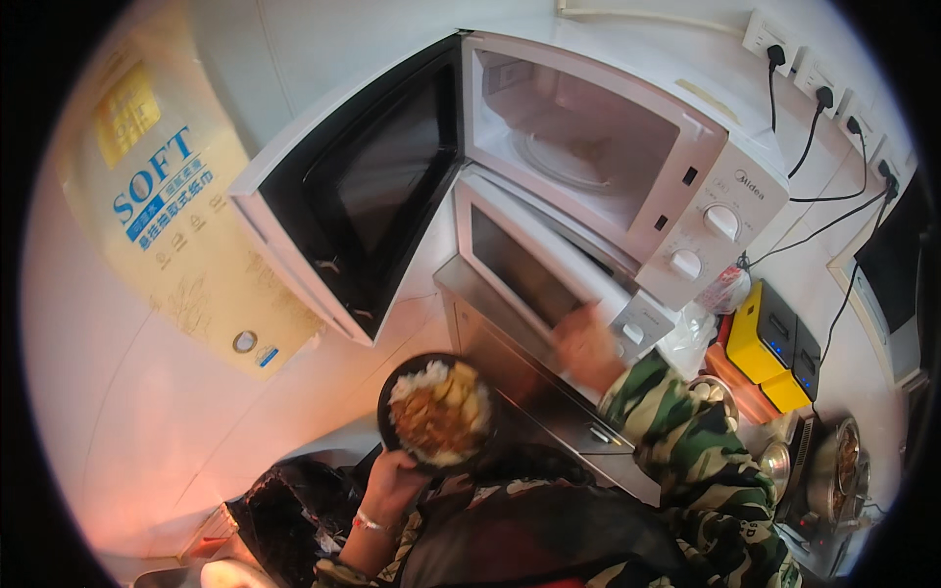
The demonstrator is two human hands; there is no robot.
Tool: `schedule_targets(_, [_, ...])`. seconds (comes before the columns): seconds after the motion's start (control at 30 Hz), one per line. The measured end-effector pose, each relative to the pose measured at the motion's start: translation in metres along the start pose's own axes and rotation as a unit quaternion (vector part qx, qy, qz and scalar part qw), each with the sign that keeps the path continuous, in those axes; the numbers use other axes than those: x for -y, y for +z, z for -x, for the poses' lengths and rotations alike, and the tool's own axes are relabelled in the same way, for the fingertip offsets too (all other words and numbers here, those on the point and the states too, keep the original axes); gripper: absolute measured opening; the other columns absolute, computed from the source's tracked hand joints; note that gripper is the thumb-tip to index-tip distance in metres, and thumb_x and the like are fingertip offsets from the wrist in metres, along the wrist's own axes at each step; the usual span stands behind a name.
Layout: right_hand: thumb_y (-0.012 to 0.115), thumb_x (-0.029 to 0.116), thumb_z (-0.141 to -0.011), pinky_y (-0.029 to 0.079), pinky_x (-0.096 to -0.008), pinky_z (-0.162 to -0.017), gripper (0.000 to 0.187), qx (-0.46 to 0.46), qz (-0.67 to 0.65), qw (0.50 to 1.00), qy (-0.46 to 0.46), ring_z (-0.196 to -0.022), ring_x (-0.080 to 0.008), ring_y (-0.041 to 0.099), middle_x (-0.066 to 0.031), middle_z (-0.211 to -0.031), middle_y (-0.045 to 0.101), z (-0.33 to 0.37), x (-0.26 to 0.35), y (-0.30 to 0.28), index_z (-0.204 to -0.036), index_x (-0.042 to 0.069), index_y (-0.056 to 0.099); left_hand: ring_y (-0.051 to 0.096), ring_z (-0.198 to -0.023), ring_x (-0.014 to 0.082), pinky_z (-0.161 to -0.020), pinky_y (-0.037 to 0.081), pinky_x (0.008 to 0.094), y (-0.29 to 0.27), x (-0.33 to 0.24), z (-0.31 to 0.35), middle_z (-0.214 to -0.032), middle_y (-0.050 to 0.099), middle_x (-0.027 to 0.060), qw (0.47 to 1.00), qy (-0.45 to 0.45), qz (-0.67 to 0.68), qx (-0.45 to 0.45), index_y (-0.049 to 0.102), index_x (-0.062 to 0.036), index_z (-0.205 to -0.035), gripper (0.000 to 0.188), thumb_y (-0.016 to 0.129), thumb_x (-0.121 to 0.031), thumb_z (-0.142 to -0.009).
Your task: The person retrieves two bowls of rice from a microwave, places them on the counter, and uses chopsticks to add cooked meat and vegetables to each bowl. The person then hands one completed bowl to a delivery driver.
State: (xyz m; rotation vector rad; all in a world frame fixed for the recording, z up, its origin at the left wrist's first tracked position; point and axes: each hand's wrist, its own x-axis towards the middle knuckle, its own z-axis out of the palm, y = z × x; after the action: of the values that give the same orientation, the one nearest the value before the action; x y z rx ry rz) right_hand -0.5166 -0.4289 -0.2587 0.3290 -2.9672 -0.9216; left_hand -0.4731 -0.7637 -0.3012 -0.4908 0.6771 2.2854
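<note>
My left hand [394,480] grips a black bowl [487,446] by its near side. White rice and a brown stew with pale chunks [438,412] fill it. My right hand [585,348], in a camouflage sleeve [686,436], is blurred at the front of the lower white microwave [642,328], by its door edge and knobs; its fingers are smeared. That lower door [520,265] appears closed. On top stands another white microwave [740,186], its door [363,186] swung wide to the left. A round turntable [559,162] shows inside, with no dish on it.
Beneath the microwaves is a steel cabinet [520,377]. A large cream tissue pack [167,206] hangs on the left wall, near the open door. Black plugs [823,96] trail cords at right. Yellow-and-black boxes [769,343] and a pot [833,470] stand right; a black bag [294,510] lies lower left.
</note>
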Motion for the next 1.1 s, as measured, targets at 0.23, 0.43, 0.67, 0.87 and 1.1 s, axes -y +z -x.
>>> schedule_targets(0.23, [0.059,0.026,-0.074,0.035,-0.0369,-0.079,0.017,-0.222,-0.347,0.887,-0.206,-0.085,-0.0174,0.048,-0.0035,-0.079,0.051,0.014,0.09,-0.072,-0.086,0.014,0.057,0.047,-0.108,0.0366,-0.095,0.036,0.043,-0.092,0.004,0.012,-0.119,0.051,0.0192,0.998,0.029,-0.028,-0.043,0.046,0.0054,-0.117,0.06,0.047,-0.008,-0.059])
schedule_targets(0.43, [0.054,0.036,-0.084,0.044,-0.0339,-0.076,0.034,0.267,-0.729,0.6,-0.192,-0.09,-0.019,0.056,-0.0089,-0.096,0.059,0.007,0.053,0.02,-0.105,0.009,0.056,0.046,-0.108,0.0363,-0.092,0.037,0.0424,-0.132,0.011,0.026,-0.119,0.05,0.0174,0.994,-0.027,0.057,-0.094,0.042,0.0044,-0.12,0.064,0.047,-0.008,-0.058])
schedule_targets(0.67, [0.048,0.032,-0.088,0.052,-0.0303,-0.057,0.036,-0.017,-0.929,0.101,0.357,-0.07,-0.0229,0.062,-0.0148,-0.087,0.061,-0.104,-0.024,0.126,-0.107,0.001,0.045,0.044,-0.111,0.0346,-0.095,0.035,0.0439,-0.147,0.027,0.034,-0.123,0.048,0.0149,0.983,-0.017,0.088,-0.158,0.04,0.0026,-0.123,0.068,0.048,-0.006,-0.056])
schedule_targets(0.87, [0.047,0.013,-0.082,0.055,-0.0324,-0.057,0.024,-0.102,-0.907,-0.111,0.393,-0.066,-0.0296,0.061,-0.0203,-0.084,0.059,-0.147,-0.046,0.159,-0.099,-0.004,0.046,0.05,-0.098,0.0295,-0.075,0.042,0.0344,-0.143,0.05,0.064,-0.113,0.054,0.0094,0.975,0.028,0.063,-0.212,0.046,-0.004,-0.116,0.061,0.049,-0.013,-0.056])
schedule_targets(1.1, [0.04,-0.001,-0.073,0.055,-0.0352,-0.057,0.033,-0.031,-0.931,0.074,0.357,-0.076,-0.0304,0.061,-0.0169,-0.097,0.056,-0.071,0.0,0.098,-0.106,0.002,0.042,0.045,-0.111,0.0321,-0.092,0.037,0.04,-0.15,0.1,0.097,-0.12,0.05,0.0135,0.96,0.064,0.206,-0.181,0.043,0.0019,-0.12,0.065,0.048,-0.003,-0.056])
